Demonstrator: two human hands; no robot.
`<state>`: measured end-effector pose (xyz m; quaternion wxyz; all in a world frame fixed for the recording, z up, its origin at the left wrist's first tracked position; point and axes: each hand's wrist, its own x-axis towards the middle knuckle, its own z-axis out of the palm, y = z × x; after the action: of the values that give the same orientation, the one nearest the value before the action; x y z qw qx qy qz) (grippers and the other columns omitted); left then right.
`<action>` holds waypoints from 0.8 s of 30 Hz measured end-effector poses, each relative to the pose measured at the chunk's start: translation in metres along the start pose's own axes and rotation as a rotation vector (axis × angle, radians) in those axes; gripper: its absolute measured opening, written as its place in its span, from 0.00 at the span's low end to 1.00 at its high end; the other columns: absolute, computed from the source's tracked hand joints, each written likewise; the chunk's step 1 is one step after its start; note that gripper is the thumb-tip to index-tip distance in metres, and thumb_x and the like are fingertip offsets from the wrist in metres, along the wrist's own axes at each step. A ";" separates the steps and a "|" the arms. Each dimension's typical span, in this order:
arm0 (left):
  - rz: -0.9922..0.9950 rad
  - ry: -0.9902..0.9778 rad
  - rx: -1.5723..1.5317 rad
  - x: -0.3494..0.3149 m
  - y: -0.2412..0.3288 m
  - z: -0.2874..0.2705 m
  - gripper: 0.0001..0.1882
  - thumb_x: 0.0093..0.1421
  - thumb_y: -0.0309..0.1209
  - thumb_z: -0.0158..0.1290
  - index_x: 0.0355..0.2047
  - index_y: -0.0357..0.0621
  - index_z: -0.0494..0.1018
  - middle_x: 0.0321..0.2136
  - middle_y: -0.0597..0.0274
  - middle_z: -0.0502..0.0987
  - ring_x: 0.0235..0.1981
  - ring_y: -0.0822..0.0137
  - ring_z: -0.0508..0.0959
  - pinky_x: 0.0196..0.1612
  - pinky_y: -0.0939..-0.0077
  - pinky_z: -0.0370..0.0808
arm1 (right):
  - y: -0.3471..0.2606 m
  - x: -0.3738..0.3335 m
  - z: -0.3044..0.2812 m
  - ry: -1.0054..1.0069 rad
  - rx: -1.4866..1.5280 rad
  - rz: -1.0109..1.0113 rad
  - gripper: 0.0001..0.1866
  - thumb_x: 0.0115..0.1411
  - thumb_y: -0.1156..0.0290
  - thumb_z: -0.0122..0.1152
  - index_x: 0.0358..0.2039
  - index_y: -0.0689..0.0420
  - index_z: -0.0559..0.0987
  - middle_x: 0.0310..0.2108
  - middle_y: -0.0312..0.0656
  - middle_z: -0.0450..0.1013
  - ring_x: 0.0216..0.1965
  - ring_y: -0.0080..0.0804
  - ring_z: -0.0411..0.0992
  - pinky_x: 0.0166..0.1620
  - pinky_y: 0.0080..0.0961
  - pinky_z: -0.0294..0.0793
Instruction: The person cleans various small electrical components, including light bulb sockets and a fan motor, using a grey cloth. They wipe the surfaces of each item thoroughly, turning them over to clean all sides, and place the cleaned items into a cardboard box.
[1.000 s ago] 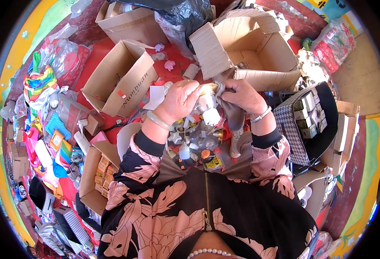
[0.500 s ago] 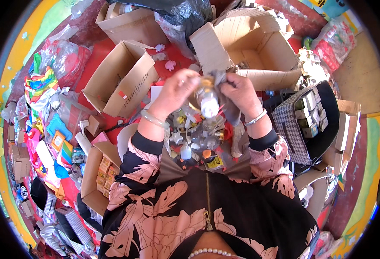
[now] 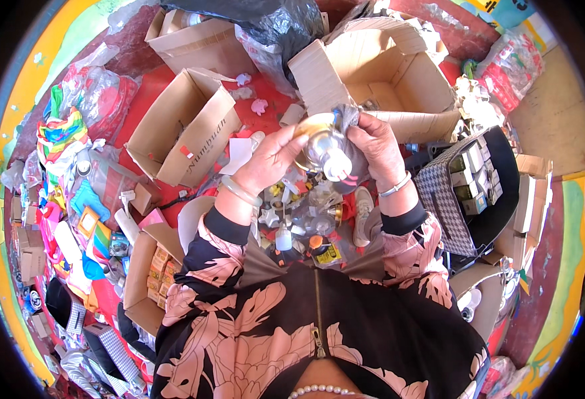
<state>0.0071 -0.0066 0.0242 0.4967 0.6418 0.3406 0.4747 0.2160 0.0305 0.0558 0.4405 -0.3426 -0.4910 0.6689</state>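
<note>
A shiny, round, gold-rimmed metal fitting with a white knob-like end (image 3: 319,145) is held up in front of me; its exact kind is unclear. My left hand (image 3: 269,159) pinches its rim between thumb and fingers. Closed on a grey cloth (image 3: 347,118), my right hand (image 3: 380,151) presses the cloth against the other side of the fitting. Some of the cloth hangs below that hand. Under both hands, small odds and ends lie between my legs, among them a white star-shaped piece (image 3: 269,216) and a small white bottle-like piece (image 3: 284,238).
Open cardboard boxes stand ahead, one left (image 3: 184,126) and a larger one right (image 3: 399,73). A black checked bin (image 3: 446,199) of small boxes is at my right. Left are a carton of small packs (image 3: 143,279) and heaped colourful items (image 3: 73,226). A black bag (image 3: 279,33) lies behind.
My left hand has come from a blurred, raised position to a grip on the fitting's rim. The fitting has tilted and moved slightly nearer my right hand, which keeps the cloth.
</note>
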 end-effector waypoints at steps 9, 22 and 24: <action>-0.168 -0.187 -0.169 -0.005 0.014 -0.002 0.19 0.65 0.35 0.41 0.52 0.34 0.63 0.40 0.63 0.72 0.40 0.74 0.72 0.45 0.77 0.69 | -0.020 -0.010 -0.006 -0.276 -0.208 0.065 0.15 0.52 0.75 0.53 0.41 0.64 0.75 0.31 0.33 0.73 0.32 0.16 0.68 0.38 0.16 0.69; -0.146 0.383 -0.294 0.003 0.018 0.007 0.19 0.66 0.39 0.39 0.42 0.34 0.70 0.33 0.66 0.74 0.34 0.78 0.72 0.37 0.84 0.69 | -0.011 0.011 -0.028 -0.059 -0.041 0.194 0.11 0.54 0.79 0.52 0.39 0.65 0.74 0.30 0.38 0.73 0.30 0.22 0.71 0.36 0.17 0.72; -0.109 0.371 -0.139 0.002 0.003 0.000 0.18 0.66 0.38 0.40 0.40 0.34 0.71 0.30 0.64 0.75 0.31 0.76 0.72 0.36 0.83 0.69 | -0.019 0.010 -0.036 0.080 0.012 0.095 0.13 0.54 0.80 0.51 0.42 0.65 0.73 0.34 0.38 0.72 0.34 0.21 0.71 0.40 0.17 0.70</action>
<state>0.0074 -0.0057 0.0280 0.4936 0.4881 0.4269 0.5795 0.2491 0.0546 0.0640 0.4295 -0.3896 -0.4523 0.6777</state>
